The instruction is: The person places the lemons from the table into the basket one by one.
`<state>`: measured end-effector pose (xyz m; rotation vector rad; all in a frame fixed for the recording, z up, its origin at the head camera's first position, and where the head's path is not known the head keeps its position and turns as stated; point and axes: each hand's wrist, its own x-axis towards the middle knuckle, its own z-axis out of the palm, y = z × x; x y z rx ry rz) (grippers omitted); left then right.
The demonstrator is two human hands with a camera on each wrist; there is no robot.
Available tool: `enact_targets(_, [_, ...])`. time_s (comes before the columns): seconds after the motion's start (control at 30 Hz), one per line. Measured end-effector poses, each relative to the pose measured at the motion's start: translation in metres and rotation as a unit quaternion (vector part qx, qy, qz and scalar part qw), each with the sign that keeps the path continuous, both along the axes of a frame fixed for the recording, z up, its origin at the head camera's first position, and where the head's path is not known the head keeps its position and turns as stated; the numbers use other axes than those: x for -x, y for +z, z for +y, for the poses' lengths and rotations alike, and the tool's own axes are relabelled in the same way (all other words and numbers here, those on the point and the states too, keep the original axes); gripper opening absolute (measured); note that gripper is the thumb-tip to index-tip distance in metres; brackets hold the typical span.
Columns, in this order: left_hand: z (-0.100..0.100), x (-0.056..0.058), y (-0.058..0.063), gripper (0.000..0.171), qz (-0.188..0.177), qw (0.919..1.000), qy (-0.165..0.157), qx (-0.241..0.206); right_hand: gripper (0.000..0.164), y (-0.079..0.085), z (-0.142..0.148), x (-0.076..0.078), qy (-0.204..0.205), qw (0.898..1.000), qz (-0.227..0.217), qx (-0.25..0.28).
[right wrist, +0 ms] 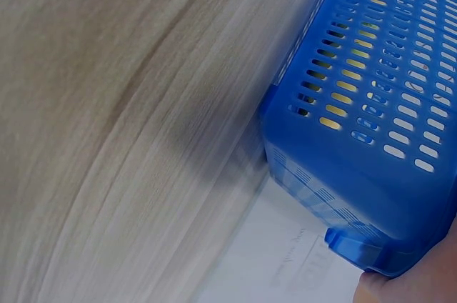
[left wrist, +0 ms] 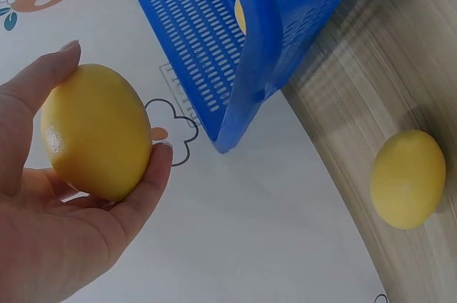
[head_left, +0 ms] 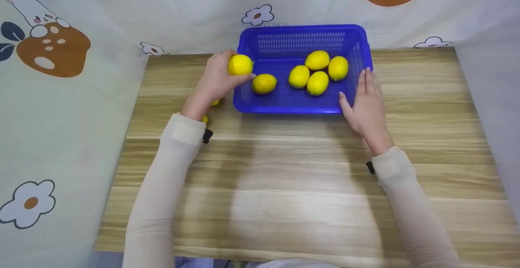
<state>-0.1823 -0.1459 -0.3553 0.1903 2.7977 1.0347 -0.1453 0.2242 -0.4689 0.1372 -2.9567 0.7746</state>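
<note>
My left hand (head_left: 219,75) grips a yellow lemon (head_left: 240,65) between thumb and fingers, at the left rim of the blue basket (head_left: 284,110). In the left wrist view, the same lemon (left wrist: 96,131) sits in the curl of the fingers, apart from the basket. Inside the basket, one lemon (head_left: 264,84) lies near the left end and several more, such as this lemon (head_left: 317,83), cluster toward the right. My right hand (head_left: 369,107) rests on the basket's right front corner, its fingers extended along the right rim and the thumb over the front edge.
On the wooden table (head_left: 300,186), left of the basket, two lemons are mostly hidden under my left forearm; one loose lemon (left wrist: 408,179) shows fully in the left wrist view. A printed curtain (head_left: 195,12) hangs close behind the basket and along both sides.
</note>
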Motion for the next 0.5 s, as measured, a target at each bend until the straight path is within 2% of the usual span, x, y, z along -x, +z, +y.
enact_targets(0.2, [0.007,0.009,0.004,0.072,-0.003,0.9999,-0.015,-0.004,0.084,0.001,0.0,0.0,-0.001,1.0,-0.002,-0.004])
enact_targets(0.5, [0.019,0.02,0.011,0.074,-0.016,0.9992,-0.03,0.023,0.084,0.001,0.0,0.0,-0.002,1.0,0.003,-0.006])
